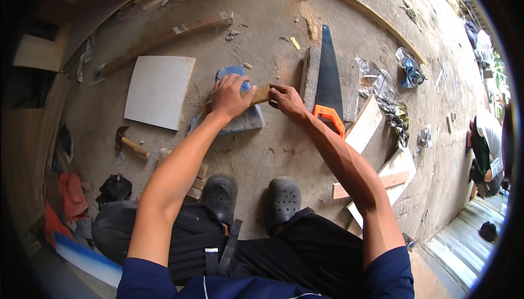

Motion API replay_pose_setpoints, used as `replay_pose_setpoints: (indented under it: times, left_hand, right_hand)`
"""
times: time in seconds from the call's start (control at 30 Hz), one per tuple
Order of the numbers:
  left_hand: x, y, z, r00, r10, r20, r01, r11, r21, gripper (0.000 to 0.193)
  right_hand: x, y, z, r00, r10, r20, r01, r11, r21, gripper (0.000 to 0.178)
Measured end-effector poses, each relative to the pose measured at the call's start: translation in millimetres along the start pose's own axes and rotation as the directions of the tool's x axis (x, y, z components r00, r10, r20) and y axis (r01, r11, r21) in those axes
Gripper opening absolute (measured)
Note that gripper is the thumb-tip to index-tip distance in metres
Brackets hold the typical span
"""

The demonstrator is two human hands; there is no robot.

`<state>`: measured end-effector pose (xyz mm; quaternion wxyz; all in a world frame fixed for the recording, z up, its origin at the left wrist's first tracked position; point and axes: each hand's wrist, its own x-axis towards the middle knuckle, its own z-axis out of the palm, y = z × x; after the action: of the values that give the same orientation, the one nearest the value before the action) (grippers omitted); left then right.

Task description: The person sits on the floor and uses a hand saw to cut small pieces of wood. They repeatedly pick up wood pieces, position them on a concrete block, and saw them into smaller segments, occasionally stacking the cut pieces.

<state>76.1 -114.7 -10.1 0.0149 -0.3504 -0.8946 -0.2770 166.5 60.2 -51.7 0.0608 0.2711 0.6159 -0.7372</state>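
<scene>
A short brown piece of wood (261, 96) lies across a worn blue block (244, 123) on the floor ahead of me. My left hand (230, 98) grips this wood from above, its fingers bent over it and hiding much of its left part. At the wood's right end, my right hand (287, 101) has the tip pinched between thumb and curled fingers. To the right of that hand, a handsaw (328, 72) with an orange handle (329, 115) rests on a rough grey block (349, 72), blade pointing away from me. Nothing touches the saw.
Left of the block are a white board (159, 90) and a claw hammer (132, 144). A long wooden beam (164, 41) lies beyond. Wood offcuts (373, 184) and crumpled plastic (410, 71) lie at right. A person (488, 141) crouches at the far right.
</scene>
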Motion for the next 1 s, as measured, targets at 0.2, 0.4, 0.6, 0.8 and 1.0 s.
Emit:
replay_pose_setpoints:
  times: [0.2,0.4,0.6,0.8,1.0]
  left_hand:
    - [13.6,9.3,27.9,0.979,-0.074,0.192,0.064,0.996,0.055,0.032]
    - [10.5,-2.7,26.5,0.974,-0.068,0.215,0.075,0.997,-0.025,0.025]
    - [9.9,8.2,25.4,0.969,-0.057,0.239,0.048,0.998,0.042,0.028]
    - [11.2,14.8,18.3,0.962,0.092,0.258,-0.108,0.993,0.046,0.053]
    - [11.3,11.9,21.5,0.955,0.104,0.279,-0.124,0.991,0.056,0.044]
  right_hand:
    - [-12.4,-5.0,-8.9,0.977,-0.212,-0.016,0.202,0.95,-0.238,0.034]
    - [-84.5,-27.7,-39.6,0.909,-0.398,-0.119,0.11,0.506,-0.855,0.028]
    - [-158.7,0.7,-59.7,0.907,-0.385,-0.174,-0.077,0.254,-0.964,0.059]
    - [-157.5,19.0,-60.3,0.892,-0.385,-0.235,-0.17,0.196,-0.966,0.065]
    - [-129.2,28.5,-67.4,0.895,-0.392,-0.213,-0.163,0.157,-0.974,0.022]
